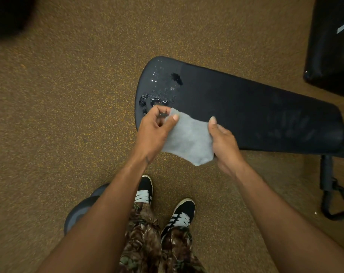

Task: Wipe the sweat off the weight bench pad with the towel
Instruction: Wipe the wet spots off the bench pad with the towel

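Observation:
A black weight bench pad runs from centre to the right, its wide rounded end pointing left. Sweat droplets and wet patches glisten on that left end. A small grey towel is stretched between both hands above the pad's near edge. My left hand pinches the towel's left edge between thumb and fingers. My right hand grips its right edge, thumb on top. The towel sits just below the wet area, not touching the droplets.
Brown speckled rubber floor surrounds the bench. A black bench frame and foot stand at the right. Another black padded piece sits top right. A dark round weight lies by my left foot; my shoes are below.

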